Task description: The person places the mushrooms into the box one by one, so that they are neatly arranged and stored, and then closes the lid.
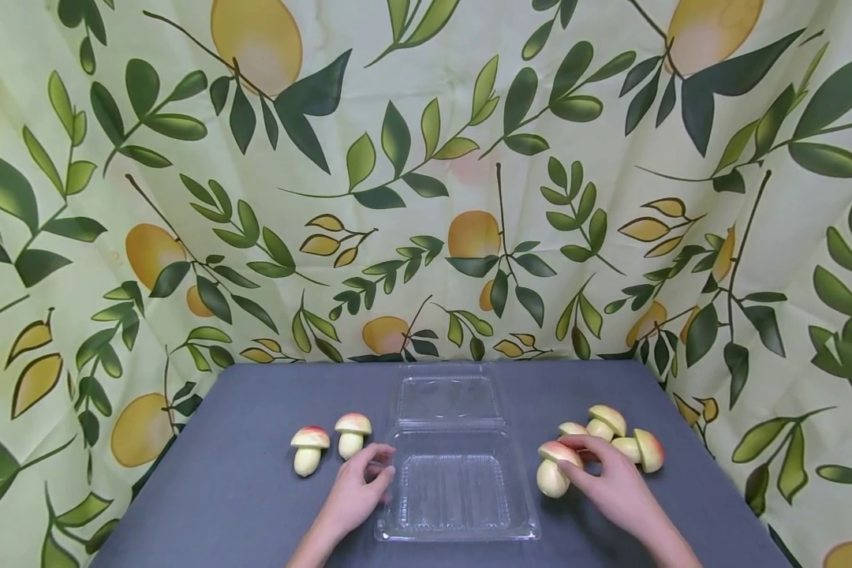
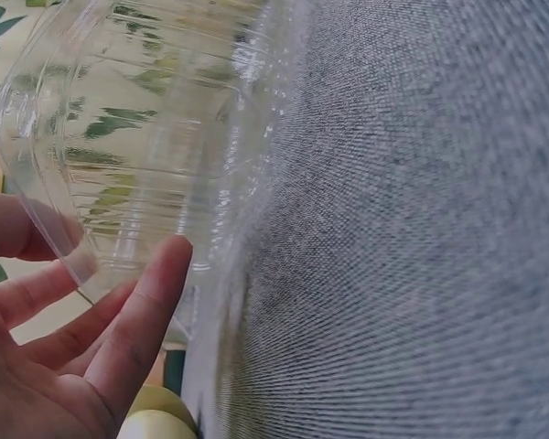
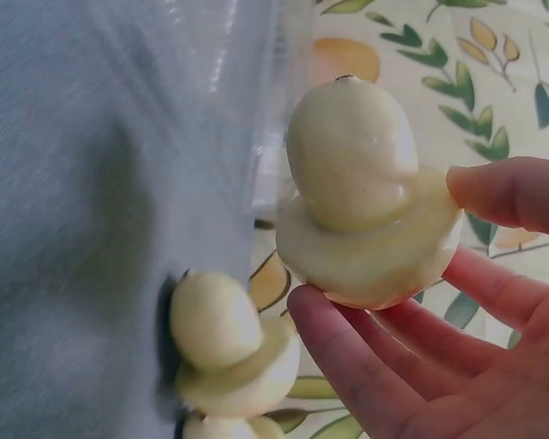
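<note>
Pinches a mushroom (image 1: pixel 554 472) by its cap (image 1: pixel 558 451) with the right hand (image 1: pixel 610 483), between the clear box (image 1: pixel 457 534) and the right edge of the bench (image 1: pixel 255 509); holds the left hand (image 1: pixel 357 489) beside the box with fingers (image 2: pixel 142 315) apart! Looks light, smooth, maybe slippery: best gripped there.

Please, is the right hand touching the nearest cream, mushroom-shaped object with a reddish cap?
Touching. The right wrist view shows the right hand gripping the mushroom-shaped object by its cap, thumb at one side and fingers at the other.
</note>
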`<state>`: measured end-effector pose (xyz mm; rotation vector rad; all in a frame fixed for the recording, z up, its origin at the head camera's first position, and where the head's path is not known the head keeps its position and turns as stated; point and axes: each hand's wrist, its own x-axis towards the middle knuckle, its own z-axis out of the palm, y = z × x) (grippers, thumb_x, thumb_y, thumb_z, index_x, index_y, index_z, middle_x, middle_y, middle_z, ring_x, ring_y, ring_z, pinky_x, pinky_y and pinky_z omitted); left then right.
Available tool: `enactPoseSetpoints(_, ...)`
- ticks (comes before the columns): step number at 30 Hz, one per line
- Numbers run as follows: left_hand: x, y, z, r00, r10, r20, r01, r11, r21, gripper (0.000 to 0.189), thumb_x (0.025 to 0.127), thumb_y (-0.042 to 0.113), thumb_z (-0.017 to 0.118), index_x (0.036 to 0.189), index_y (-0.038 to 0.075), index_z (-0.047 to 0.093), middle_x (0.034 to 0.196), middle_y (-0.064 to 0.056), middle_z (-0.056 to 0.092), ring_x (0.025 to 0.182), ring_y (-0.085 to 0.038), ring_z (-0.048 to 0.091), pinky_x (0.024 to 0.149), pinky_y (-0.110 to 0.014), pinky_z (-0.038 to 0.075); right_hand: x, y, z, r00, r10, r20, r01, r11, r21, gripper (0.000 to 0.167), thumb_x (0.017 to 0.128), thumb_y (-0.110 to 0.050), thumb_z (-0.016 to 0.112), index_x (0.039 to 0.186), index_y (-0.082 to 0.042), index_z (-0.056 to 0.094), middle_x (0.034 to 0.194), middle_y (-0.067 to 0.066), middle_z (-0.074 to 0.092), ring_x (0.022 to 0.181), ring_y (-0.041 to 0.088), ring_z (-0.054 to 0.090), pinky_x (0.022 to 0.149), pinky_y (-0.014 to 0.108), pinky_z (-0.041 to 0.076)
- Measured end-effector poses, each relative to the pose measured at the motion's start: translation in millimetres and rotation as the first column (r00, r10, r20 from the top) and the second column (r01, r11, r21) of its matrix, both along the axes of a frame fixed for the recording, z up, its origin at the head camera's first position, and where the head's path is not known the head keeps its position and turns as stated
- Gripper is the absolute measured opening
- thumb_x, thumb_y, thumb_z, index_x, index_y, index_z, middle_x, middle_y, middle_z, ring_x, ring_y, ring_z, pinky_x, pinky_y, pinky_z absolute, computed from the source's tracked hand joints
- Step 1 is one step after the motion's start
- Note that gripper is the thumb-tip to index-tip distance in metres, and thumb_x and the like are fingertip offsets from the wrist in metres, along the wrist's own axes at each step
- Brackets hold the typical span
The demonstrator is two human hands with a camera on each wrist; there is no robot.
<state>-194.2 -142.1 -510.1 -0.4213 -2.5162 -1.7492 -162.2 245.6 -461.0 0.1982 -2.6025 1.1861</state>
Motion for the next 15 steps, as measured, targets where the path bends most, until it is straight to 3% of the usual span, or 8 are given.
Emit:
enactPoseSetpoints(6, 0.3, -1.3, -2.3, 1.000, 0.008, 0.003, -0.008, 1.000, -0.008, 0.028, 0.094, 0.003, 0.066, 0.121, -0.005, 0.063, 0.118, -0.024, 0.064, 0.087, -0.015, 0.067, 0.057, -0.028, 0.061, -1.2, -15, 6.0, 0.997, 0.053, -0.052, -0.055, 0.998, -0.026, 0.023, 0.089, -0.020, 0.080, 0.111, -0.015, 0.073, 0.104, -0.008, 0.070, 0.088, 0.004, 0.063, 0.078, 0.034, 0.056)
enactPoseSetpoints(15, -1.1, -0.6, -2.1, 1.000, 0.016, 0.018, -0.016, 1.000, -0.018, 0.030, 0.095, 0.005, 0.066, 0.123, -0.004, 0.063, 0.120, -0.024, 0.063, 0.089, -0.018, 0.067, 0.058, -0.028, 0.061, -10.1, -38, 12.0, 0.992, 0.078, -0.097, -0.080, 0.996, -0.025, 0.027, 0.087, -0.019, 0.081, 0.113, -0.015, 0.075, 0.106, -0.009, 0.070, 0.100, 0.010, 0.060, 0.082, 0.034, 0.057)
